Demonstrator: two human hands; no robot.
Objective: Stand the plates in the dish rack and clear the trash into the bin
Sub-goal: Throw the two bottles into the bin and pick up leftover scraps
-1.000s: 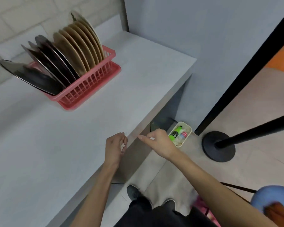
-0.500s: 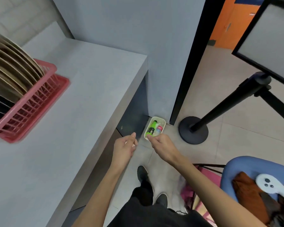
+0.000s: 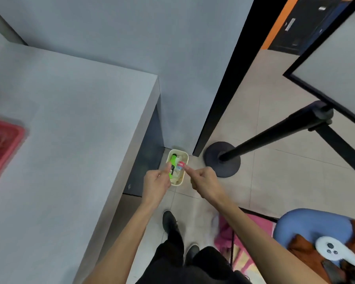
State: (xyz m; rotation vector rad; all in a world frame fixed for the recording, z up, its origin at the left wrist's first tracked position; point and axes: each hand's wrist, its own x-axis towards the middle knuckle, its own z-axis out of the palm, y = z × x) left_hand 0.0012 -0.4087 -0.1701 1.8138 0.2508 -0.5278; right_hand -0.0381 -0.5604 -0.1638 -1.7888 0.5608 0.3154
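A small cream bin stands on the floor against the wall by the table's corner. It holds a green bottle, a red-labelled bottle and white paper. My left hand and my right hand hover just above the bin's near end, fingers curled, thumb and forefinger stretched toward it. Whether either pinches a scrap is hidden. A blurred corner of the red dish rack shows at the left edge on the grey table; no plates are in view.
A black barrier post slants up from its round base right of the bin. A dark door frame rises behind it. A blue chair holding a white controller sits at lower right. My shoes stand on the tiles.
My view has swung right and down, so the rack with its plates has slid out to the left. Both hands moved from the table's edge to above the bin.
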